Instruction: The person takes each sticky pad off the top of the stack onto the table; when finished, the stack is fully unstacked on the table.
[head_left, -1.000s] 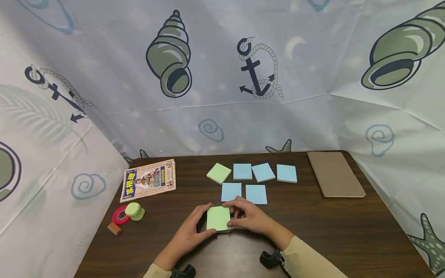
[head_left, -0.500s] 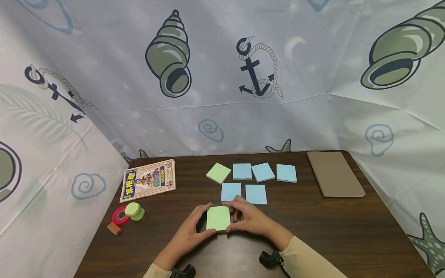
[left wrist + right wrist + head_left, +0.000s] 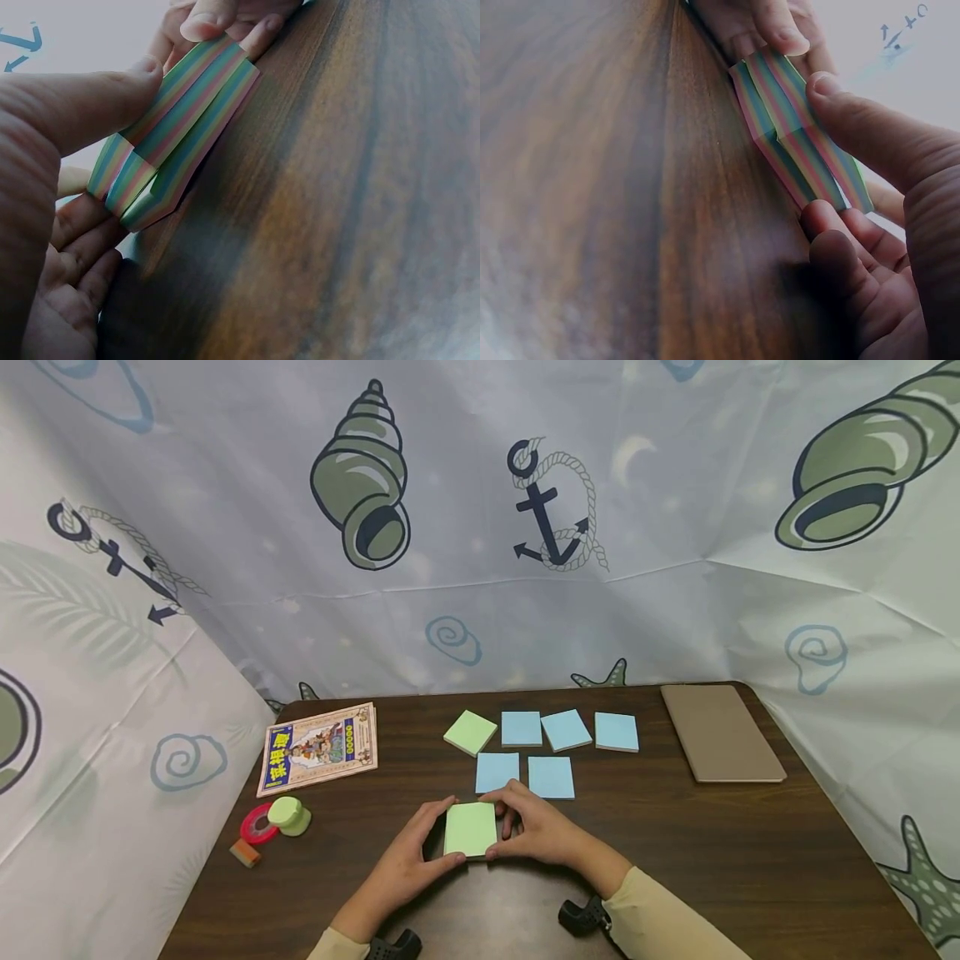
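Both hands hold a small stack of sticky note pads [image 3: 470, 829] near the front of the table, its top sheet pale green. In the left wrist view the stack [image 3: 187, 120] shows edges striped in green, yellow, pink and blue, its layers a little apart. My left hand [image 3: 405, 862] grips the left side, thumb at the near corner and fingers along the far side. On the right side, my right hand [image 3: 546, 833] holds it the same way, thumb at the near right corner. The right wrist view shows that thumb [image 3: 855, 112] against the stack's edge.
Just beyond the hands lie several blue sticky note pads [image 3: 551, 777] and one green pad [image 3: 470, 732]. Booklets [image 3: 318, 749] lie back left, above a red tape ring [image 3: 251, 829], a light green lidded object [image 3: 288, 816] and an orange block [image 3: 245, 852]. A tan board [image 3: 720, 733] lies right.
My right thumb has slid down the stack's right edge to the near corner. The pads under the top one stick out less at the front. The left hand keeps its grip.
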Motion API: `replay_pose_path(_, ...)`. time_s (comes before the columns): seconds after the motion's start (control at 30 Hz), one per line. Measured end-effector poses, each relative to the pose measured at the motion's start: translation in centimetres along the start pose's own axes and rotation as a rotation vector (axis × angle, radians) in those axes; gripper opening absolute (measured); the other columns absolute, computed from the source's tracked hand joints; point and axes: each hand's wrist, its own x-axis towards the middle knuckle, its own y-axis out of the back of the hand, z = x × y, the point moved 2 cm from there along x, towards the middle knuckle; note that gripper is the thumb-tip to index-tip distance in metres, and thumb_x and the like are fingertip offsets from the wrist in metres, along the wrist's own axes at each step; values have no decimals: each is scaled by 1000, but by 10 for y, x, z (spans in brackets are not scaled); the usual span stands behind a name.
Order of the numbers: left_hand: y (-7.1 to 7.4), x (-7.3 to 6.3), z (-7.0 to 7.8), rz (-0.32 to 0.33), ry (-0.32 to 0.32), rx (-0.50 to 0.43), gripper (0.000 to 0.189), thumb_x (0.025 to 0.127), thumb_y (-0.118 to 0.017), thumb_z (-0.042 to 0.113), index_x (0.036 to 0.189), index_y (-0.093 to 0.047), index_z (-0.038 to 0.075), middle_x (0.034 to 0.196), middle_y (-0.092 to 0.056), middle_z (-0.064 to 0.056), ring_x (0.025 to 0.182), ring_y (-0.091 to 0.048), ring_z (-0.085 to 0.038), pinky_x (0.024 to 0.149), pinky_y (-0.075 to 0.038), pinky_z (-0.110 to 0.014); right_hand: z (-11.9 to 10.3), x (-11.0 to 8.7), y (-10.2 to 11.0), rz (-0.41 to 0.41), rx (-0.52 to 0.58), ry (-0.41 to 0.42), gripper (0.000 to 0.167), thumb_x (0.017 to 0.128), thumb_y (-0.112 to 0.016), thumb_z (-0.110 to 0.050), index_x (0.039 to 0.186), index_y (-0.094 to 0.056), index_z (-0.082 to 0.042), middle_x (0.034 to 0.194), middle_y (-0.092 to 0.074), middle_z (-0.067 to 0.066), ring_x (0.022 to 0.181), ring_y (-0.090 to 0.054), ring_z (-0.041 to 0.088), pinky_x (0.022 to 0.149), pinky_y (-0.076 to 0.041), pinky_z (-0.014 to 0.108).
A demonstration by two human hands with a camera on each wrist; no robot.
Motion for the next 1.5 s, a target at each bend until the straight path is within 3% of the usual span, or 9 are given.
replay_pose_path(0.27, -1, -1, -2, 12, 34, 7, 94, 91, -89, 47, 169, -42, 23, 158, -54, 9, 149, -52, -17, 123, -43, -57, 3, -1, 0, -3, 91, -7, 78, 87, -95, -36, 151, -54, -22, 116, -60, 6, 89, -66, 22, 72, -56, 25)
replay_pose_path(0.43, -2, -1, -1, 26, -3, 37, 94, 90, -91, 39, 168, -43, 20, 158, -56, 3, 148, -53, -22, 121, -44, -57, 7, -2, 1, -9, 188, -36, 77, 89, -94, -27, 150, -48, -27, 96, -69, 13, 79, -65, 16, 64, -55, 22)
replay_pose_path(0.63, -3, 0, -1, 16, -26, 48, 95, 89, -93, 35, 168, -42, 23, 158, -56, 4, 149, -53, -21, 122, -44, -55, 8, -6, 1, 44, 252, -5, 69, 96, -86, -18, 151, -46, -22, 99, -66, 8, 79, -64, 12, 64, -53, 22)
replay_pose_path(0.83, -2, 0, -1, -14, 11, 16, 96, 89, -93, 34, 169, -41, 22, 160, -53, 10, 152, -49, -14, 126, -40, -51, 6, -11, 2, 152, 243, 66, 51, 100, -80, -12, 143, -55, -22, 93, -66, 7, 69, -59, 11, 55, -52, 25)
replay_pose_path(1.0, -2, -1, 0, -2, -8, 40, 94, 90, -92, 34, 168, -43, 21, 160, -54, 7, 150, -52, -18, 123, -43, -53, 2, -20, 4, 285, 192, 187, 42, 101, -77, -5, 138, -62, -14, 96, -65, 11, 71, -60, 12, 60, -56, 28)
replay_pose_path(1.13, -3, -3, 1, 18, -34, 73, 92, 91, -91, 34, 167, -43, 17, 159, -56, 3, 147, -55, -23, 120, -46, -56, 0, -33, 8, 404, 177, 244, 41, 98, -75, 3, 137, -65, -10, 98, -64, 12, 76, -59, 13, 64, -55, 28)
replay_pose_path(1.3, -3, -3, 2, 13, -42, 70, 92, 92, -90, 34, 168, -42, 15, 159, -56, 0, 146, -56, -23, 119, -46, -55, 2, -51, 20, 558, 150, 244, 45, 95, -70, 10, 136, -65, -7, 108, -70, 13, 84, -65, 12, 71, -58, 30)
replay_pose_path(1.5, -3, -2, 2, 24, -49, 72, 92, 90, -92, 31, 166, -44, 15, 158, -57, 1, 145, -56, -21, 121, -46, -51, 13, -61, 39, 724, 127, 317, 45, 93, -63, 19, 134, -66, 1, 98, -68, 13, 79, -65, 10, 65, -55, 27)
